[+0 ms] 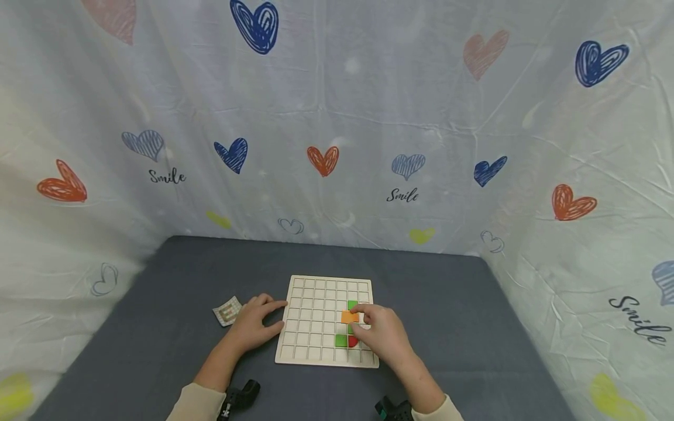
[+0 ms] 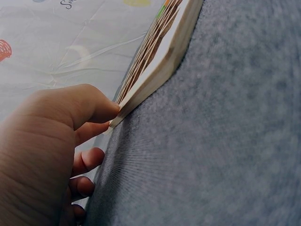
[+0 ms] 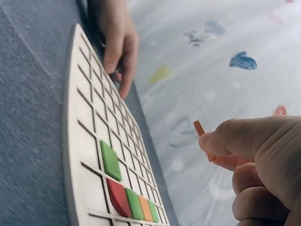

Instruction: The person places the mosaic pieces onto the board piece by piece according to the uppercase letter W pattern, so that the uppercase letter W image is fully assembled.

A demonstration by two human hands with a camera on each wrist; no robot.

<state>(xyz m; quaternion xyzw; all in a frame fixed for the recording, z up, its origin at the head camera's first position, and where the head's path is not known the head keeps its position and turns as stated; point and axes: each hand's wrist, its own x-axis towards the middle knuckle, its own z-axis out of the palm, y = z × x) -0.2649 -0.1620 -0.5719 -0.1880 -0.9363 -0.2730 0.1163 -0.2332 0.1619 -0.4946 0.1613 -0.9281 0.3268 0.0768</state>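
A pale square board (image 1: 310, 327) with a raised grid lies on the dark cloth. My left hand (image 1: 251, 324) touches its left edge with thumb and forefinger; in the left wrist view the thumb (image 2: 96, 106) meets the rim. Over the board's right part, my right hand (image 1: 387, 336) pinches a thin orange tile (image 3: 199, 127) between thumb and finger, seen edge-on and raised off the grid. Below it, a red round-cornered tile (image 3: 118, 197), a green tile (image 3: 133, 203), an orange tile (image 3: 146, 208) and another green tile (image 3: 153, 211) sit in a row. A green square (image 3: 110, 160) adjoins the red one.
Left of the board, beside my left hand, lies a small card (image 1: 227, 311) with a grid pattern. The dark cloth (image 1: 237, 263) covers the table, and a white curtain (image 1: 358, 117) printed with hearts hangs behind and at both sides.
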